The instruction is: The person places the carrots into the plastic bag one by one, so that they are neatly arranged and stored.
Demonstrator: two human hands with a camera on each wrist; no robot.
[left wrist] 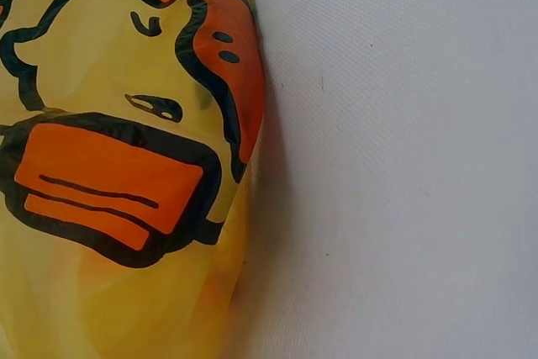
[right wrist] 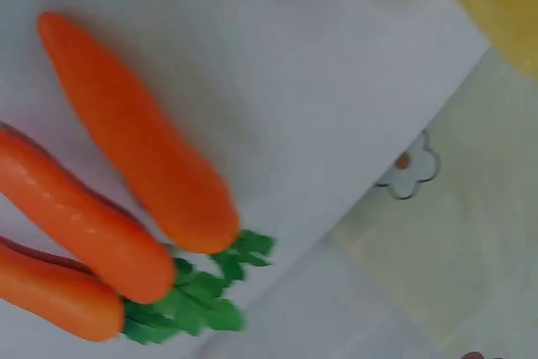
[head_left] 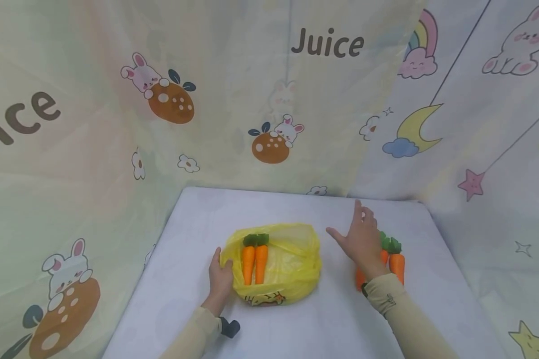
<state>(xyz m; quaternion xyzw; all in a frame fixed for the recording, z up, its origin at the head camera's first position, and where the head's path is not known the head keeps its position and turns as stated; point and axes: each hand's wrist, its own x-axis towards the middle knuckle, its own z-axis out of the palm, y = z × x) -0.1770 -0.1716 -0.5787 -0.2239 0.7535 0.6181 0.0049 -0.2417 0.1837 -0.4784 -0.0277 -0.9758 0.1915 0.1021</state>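
Note:
A yellow plastic bag (head_left: pixel 294 264) lies on the table with its mouth open upward. Inside it, toward the left, two orange carrots (head_left: pixel 261 264) with green tops lie side by side. My left hand (head_left: pixel 221 279) grips the bag's left edge, thumb at the rim. The left wrist view shows the bag's printed cartoon side (left wrist: pixel 109 191) close up; the hand is out of that view. Above the table to the right, my right hand (head_left: pixel 363 244) has its thumb spread and holds nothing. Three more carrots (right wrist: pixel 143 140) lie beneath and beside it, partly hidden by it in the head view.
The white table (head_left: pixel 197 219) has its back edge against a patterned cloth backdrop (head_left: pixel 224 89). More cloth hangs on the left and right sides. A dark wrist strap piece (head_left: pixel 230 327) juts from the left cuff.

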